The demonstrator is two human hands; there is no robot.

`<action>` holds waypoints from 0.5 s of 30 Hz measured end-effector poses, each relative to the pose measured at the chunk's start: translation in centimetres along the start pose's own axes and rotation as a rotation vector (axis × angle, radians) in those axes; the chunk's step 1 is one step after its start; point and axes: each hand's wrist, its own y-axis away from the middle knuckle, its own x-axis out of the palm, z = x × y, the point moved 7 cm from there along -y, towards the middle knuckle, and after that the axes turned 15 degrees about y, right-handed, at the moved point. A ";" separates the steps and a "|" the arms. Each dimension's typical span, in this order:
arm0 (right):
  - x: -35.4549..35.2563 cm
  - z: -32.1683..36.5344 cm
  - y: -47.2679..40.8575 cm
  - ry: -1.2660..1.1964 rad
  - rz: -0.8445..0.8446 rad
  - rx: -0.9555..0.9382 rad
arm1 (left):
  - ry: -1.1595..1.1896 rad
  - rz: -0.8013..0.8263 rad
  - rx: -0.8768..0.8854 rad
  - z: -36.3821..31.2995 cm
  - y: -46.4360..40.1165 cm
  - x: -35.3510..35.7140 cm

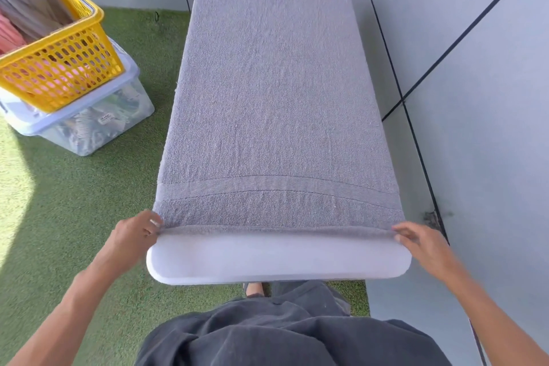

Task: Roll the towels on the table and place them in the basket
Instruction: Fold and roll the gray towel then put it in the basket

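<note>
A grey towel [273, 92] lies spread flat along the white table [276, 261], covering nearly all of it. Its near hem is turned over into a thin first fold. My left hand [136, 235] pinches the near left corner of that hem. My right hand [416, 239] pinches the near right corner. A yellow basket [59, 68] stands at the far left with grey and pink towels inside it.
The basket sits on a clear plastic storage box [89, 125] filled with mixed items. Green artificial grass [74, 217] covers the floor to the left. A grey panelled wall [475, 98] runs close along the table's right side and behind it.
</note>
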 end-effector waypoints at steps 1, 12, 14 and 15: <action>-0.2 -0.1 -0.5 -0.072 0.024 0.039 | 0.011 0.007 -0.045 0.0 -0.7 -0.3; 1.3 1.8 0.1 0.180 -0.277 0.049 | -0.236 -0.258 0.295 -2.2 1.6 1.4; 2.5 1.8 0.9 0.206 -0.265 0.063 | -0.278 -0.304 0.315 -1.6 2.9 3.1; 2.9 1.6 1.1 0.226 -0.256 0.064 | -0.288 -0.307 0.320 -1.3 3.2 3.7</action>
